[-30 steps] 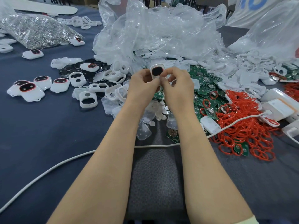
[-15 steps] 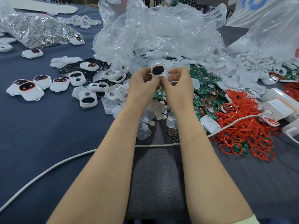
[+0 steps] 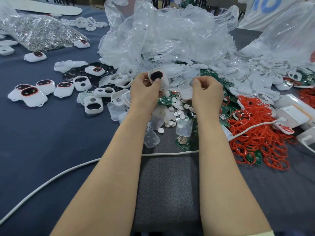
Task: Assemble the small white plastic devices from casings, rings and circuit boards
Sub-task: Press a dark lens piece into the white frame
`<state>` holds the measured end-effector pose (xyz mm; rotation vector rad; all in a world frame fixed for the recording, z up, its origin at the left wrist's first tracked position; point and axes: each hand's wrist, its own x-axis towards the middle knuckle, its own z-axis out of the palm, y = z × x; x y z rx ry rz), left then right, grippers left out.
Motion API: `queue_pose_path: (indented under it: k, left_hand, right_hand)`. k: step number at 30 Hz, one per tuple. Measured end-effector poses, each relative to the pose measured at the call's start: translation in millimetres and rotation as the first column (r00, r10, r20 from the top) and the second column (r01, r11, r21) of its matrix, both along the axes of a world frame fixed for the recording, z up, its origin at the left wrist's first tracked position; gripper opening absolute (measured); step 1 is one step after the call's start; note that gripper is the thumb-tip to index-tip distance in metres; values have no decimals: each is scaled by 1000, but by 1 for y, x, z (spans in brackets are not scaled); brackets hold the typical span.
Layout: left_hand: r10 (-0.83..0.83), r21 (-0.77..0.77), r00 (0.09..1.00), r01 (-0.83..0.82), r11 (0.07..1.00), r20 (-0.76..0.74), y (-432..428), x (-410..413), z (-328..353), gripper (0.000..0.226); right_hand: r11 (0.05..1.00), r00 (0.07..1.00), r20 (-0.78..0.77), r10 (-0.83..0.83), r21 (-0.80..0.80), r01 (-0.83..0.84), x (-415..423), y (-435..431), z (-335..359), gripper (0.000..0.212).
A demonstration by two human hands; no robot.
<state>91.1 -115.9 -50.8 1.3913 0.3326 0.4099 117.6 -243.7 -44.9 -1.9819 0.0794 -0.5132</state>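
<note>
Just above the middle of the frame: a white casing (image 3: 155, 75) with a black window, gripped by the left hand (image 3: 144, 90), thumb on its front. To the right, apart from it: the right hand (image 3: 207, 91), fingers curled in, nothing seen inside. Red rings (image 3: 255, 126) piled at the right. Green circuit boards (image 3: 185, 144) between the arms.
</note>
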Motion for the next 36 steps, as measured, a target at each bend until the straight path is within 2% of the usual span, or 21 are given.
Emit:
queue_pose_path:
  k: [3, 5, 8, 11, 14, 16, 21, 27, 31, 36]
  left_hand:
    - [28, -16, 1000, -28, 999, 4, 1, 1, 2, 14]
    - [47, -37, 999, -46, 998, 11, 1, 1, 3, 12]
    - [58, -55, 998, -57, 997, 17, 2, 1, 3, 10]
    - [51, -67, 999, -52, 996, -16, 1, 0, 2, 11]
    - [29, -126, 998, -37, 991, -63, 1, 1, 3, 8]
    - [27, -171, 997, -39, 984, -76, 1, 3, 4, 18]
    - [23, -247, 995, -48, 968, -102, 1, 4, 6, 21]
    - [-45, -198, 996, 30, 980, -71, 2, 3, 3, 9]
    - [-46, -128, 998, 42, 991, -33, 1, 3, 2, 23]
    - [-39, -23, 999, 40, 999, 5, 0, 4, -2, 30]
  right_hand:
    - [992, 1000, -4, 21, -126, -21, -2, -3, 1, 10]
    - [958, 987, -60, 148, -240, -158, -5, 2, 1, 9]
    - [843, 929, -199, 312, -392, -367, -10, 13, 0, 19]
    - [783, 888, -293, 355, -426, -454, -11, 18, -1, 25]
    - [769, 882, -303, 362, -437, -465, -11, 18, -1, 25]
    - [766, 883, -304, 357, -446, -463, -11, 18, -1, 24]
    - [844, 895, -272, 353, -319, -430, -9, 12, 1, 19]
    - [964, 962, -66, 265, -15, -267, -7, 6, 6, 2]
    - [936, 971, -28, 239, 273, -222, -8, 7, 7, 17]
    - [921, 976, -1, 219, 331, -206, -6, 8, 6, 19]
